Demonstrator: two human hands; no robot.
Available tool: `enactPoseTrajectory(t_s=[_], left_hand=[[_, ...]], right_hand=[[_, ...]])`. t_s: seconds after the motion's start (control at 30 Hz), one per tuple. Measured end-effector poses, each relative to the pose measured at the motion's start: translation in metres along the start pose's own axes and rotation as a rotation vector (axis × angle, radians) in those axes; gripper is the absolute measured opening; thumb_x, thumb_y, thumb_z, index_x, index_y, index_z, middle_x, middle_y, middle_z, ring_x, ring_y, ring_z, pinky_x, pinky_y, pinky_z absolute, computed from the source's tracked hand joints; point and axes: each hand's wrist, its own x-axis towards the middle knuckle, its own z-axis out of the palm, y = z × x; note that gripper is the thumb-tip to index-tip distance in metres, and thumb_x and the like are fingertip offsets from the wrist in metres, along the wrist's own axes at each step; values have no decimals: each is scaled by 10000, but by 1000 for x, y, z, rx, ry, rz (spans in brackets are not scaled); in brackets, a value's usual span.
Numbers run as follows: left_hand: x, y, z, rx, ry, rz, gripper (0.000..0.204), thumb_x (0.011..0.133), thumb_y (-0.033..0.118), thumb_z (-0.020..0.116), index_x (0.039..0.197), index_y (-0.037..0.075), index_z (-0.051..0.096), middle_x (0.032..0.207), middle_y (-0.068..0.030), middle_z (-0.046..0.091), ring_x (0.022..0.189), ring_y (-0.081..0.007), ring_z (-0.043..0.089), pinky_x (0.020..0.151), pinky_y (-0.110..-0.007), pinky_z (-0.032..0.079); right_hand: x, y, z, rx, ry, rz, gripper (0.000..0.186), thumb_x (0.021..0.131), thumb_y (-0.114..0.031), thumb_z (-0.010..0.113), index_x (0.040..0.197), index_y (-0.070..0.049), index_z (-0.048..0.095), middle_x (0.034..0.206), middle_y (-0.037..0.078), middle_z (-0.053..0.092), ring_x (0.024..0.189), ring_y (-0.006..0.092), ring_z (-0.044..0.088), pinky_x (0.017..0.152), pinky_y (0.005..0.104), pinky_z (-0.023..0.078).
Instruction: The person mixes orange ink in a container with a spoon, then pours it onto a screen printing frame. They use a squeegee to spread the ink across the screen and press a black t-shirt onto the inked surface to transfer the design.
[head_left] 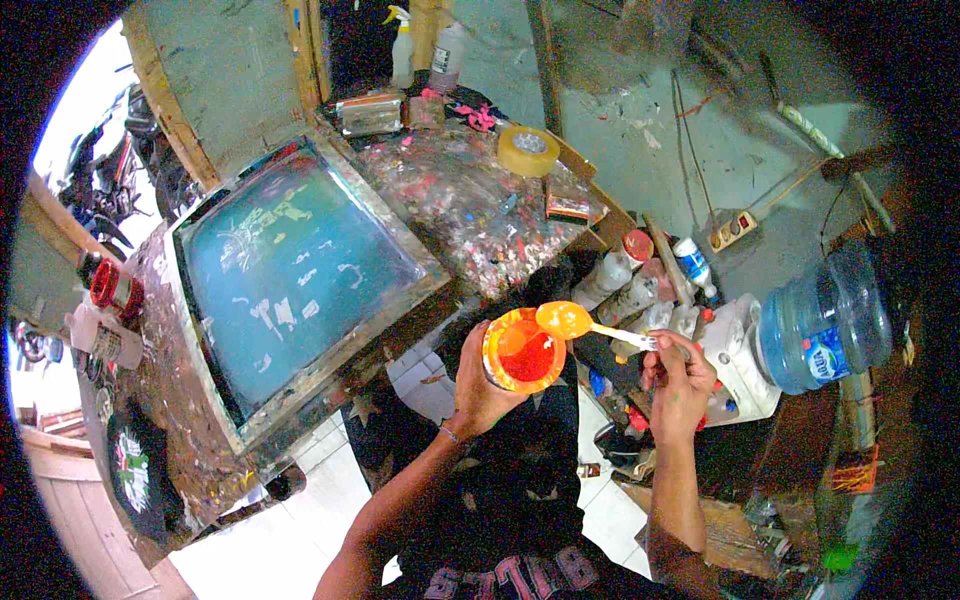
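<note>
cup (493, 350): held up in mid-air near the person's front, rim smeared yellow-orange all round; whether it tilts, i cannot tell from where i stand.
paint (527, 360): glossy red-orange pool inside the cup; could be ink.
left hand (481, 388): curled round the cup's outer side, gripping it.
spoon (568, 321): bowl thickly coated in orange, over the cup's right edge; touching the rim or just above it, can't say.
right hand (682, 382): fingers pinched on the pale handle of the spoon, near its end.
progress: partway, by my reckoning. done: cup holds colour, spoon well coated. left: spoon not yet set down, and yellower streaks against the redder pool suggest blending is unfinished.
framed screen (300, 265): blue-green, left of the cup, pale marks across it; no orange that i can make out, so probably unused with this colour.
worktop (430, 195): crusted with splatter; tape roll (528, 168) toward its far side.
bottles (605, 276): clustered beyond the spoon; blue water jug (838, 290) farther right.
</note>
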Motion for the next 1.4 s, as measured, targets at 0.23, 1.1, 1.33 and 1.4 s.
enactPoseTrajectory(t_s=[0.23, 1.1, 1.33, 1.4], left_hand=[[2, 0, -7, -44, -151, -175, 1109, 559, 422, 936, 1421, -1, 382, 1435, -209, 451, 1351, -376, 432, 1154, -430, 339], [-1, 8, -10, -86, 8, -91, 1024, 533, 302, 981, 1361, 36, 441, 1306, -134, 584, 1216, -266, 589, 1046, -372, 461], [-1, 3, -12, -35, -7, 35, 958, 562, 321, 964, 1341, 42, 480, 1312, -151, 575, 1253, -309, 556, 1074, -394, 440], [-5, -2, -12, 65, -10, 86, 970, 569, 341, 955, 1357, 37, 477, 1360, -169, 537, 1304, -341, 502, 1119, -412, 393]], right_hand=[[4, -12, 4, 36, -41, -89, 181, 957, -131, 668, 1002, 39, 710, 702, 65, 638, 547, 110, 539, 469, 255, 415], [-4, -43, 7, 158, -4, -253, 253, 954, -160, 671, 1015, 85, 686, 723, 94, 620, 579, 145, 554, 483, 271, 433], [-24, -16, 13, -196, -205, -186, 140, 959, -89, 644, 1000, 25, 715, 767, 73, 668, 609, 140, 592, 553, 266, 476], [-28, 2, 22, -432, -305, -320, 112, 925, -40, 667, 1007, 17, 717, 796, 95, 694, 649, 171, 644, 594, 285, 508]])
